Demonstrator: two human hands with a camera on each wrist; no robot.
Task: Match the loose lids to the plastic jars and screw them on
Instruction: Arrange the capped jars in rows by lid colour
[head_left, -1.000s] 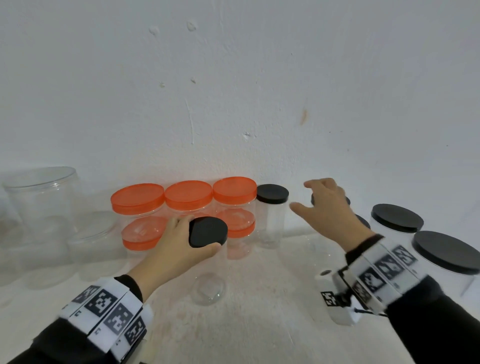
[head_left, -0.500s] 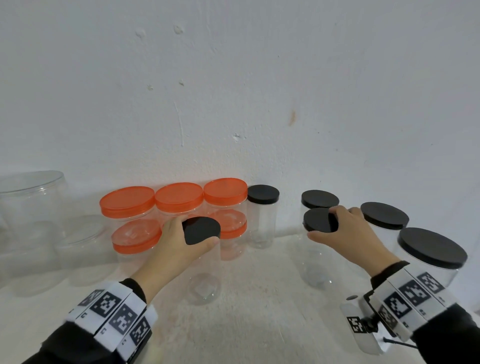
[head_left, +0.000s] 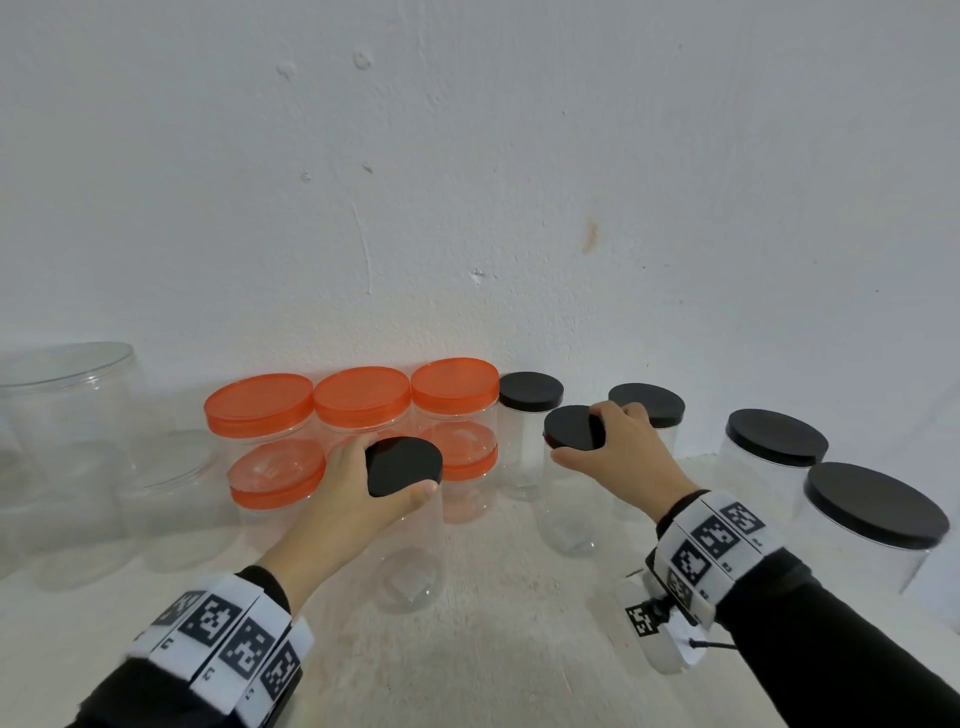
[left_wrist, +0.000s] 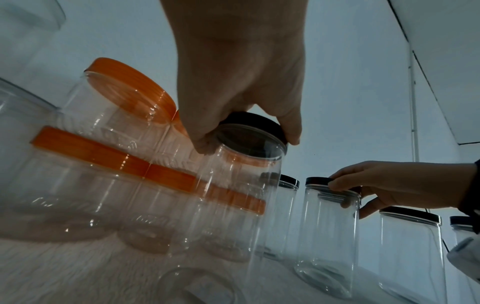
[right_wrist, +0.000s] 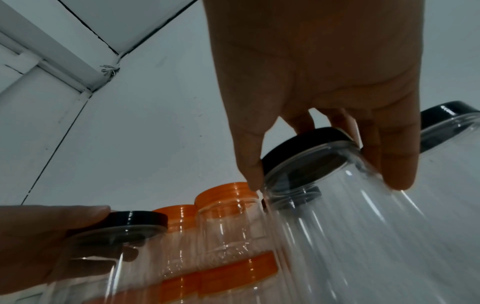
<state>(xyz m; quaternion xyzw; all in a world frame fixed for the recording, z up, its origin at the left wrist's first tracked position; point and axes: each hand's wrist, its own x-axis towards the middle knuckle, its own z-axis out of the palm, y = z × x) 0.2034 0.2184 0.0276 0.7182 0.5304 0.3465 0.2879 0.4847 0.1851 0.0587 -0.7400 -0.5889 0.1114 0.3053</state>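
Note:
My left hand (head_left: 389, 470) grips a small black lid (head_left: 404, 465) on top of a tall clear jar (head_left: 410, 561) in the front middle. The left wrist view shows the fingertips (left_wrist: 205, 144) curled round the lid's rim (left_wrist: 255, 121). My right hand (head_left: 577, 435) grips a second black lid (head_left: 574, 428) on another tall clear jar (head_left: 569, 514), just right of centre. In the right wrist view thumb and fingers pinch that lid (right_wrist: 298, 144), and the jar (right_wrist: 350, 236) looks tilted and blurred.
Several orange-lidded jars (head_left: 363, 397) stand in two tiers against the white wall. Beside them are two slim black-lidded jars (head_left: 531, 395). Two wide black-lidded jars (head_left: 872, 506) stand at the right. Lidless clear jars (head_left: 67, 415) fill the left.
My right hand reached to the back, took hold of a black-lidded jar and brought it leftward. My left hand stayed gripping its black lid on the front jar.

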